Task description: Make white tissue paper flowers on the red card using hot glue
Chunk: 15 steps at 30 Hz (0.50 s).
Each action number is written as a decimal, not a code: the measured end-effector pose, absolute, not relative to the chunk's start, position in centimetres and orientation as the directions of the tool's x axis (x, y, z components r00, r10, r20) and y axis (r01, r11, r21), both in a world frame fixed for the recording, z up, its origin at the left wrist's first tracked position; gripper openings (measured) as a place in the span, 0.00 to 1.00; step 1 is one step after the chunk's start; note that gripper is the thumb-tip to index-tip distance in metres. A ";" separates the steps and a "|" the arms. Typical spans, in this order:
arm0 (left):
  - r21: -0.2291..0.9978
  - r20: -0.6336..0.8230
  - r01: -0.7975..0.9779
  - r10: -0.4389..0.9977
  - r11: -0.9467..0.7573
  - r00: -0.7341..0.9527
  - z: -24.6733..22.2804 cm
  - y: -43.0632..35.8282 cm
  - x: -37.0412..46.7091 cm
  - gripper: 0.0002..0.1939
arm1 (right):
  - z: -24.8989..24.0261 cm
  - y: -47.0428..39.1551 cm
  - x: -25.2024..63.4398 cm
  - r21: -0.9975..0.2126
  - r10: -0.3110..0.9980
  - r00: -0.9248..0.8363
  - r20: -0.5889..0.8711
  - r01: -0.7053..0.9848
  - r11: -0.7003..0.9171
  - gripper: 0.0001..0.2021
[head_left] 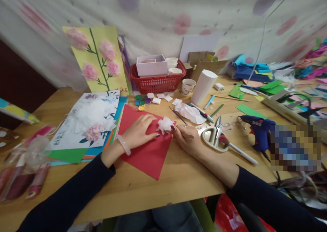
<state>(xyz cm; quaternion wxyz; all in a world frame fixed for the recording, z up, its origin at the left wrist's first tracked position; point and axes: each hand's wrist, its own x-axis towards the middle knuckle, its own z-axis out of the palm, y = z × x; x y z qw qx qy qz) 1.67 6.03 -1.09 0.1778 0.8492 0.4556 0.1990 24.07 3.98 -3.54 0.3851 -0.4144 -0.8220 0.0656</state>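
Observation:
A small white ruffled flower (165, 124), seemingly of tissue paper, sits on a red sheet of paper (149, 157). My left hand (139, 128) rests on the red sheet at the flower's left, fingers stretched and thumb apart, with nothing in it. At the flower's right edge, my right hand (187, 138) has its fingers closed in a pinch. A brownish, stick-like piece shows at these fingers, but what it is I cannot make out. Scissors (216, 136) with pale handles lie just right of this hand, beside a white-handled brush (242, 152).
Crumpled white tissue (190, 112) and pens lie behind my right hand. A blue glue gun (259, 128) is at the right. Behind stand a red basket (158, 84), a paper cup (188, 86) and a white roll (204, 87). Flower pictures (98, 60) are at the left.

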 end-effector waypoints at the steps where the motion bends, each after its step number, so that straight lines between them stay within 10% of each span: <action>1: 0.455 0.121 0.728 0.846 -0.513 0.520 -1.5 5.9 1.1 0.33 | -3.5 4.0 24.0 -0.405 0.724 -0.373 0.580 0.639 0.654 0.22; 15: 0.351 0.028 0.740 0.796 -0.574 0.604 -4.6 5.4 -0.2 0.43 | -2.8 3.5 23.3 0.015 0.453 -0.756 0.473 0.520 0.854 0.19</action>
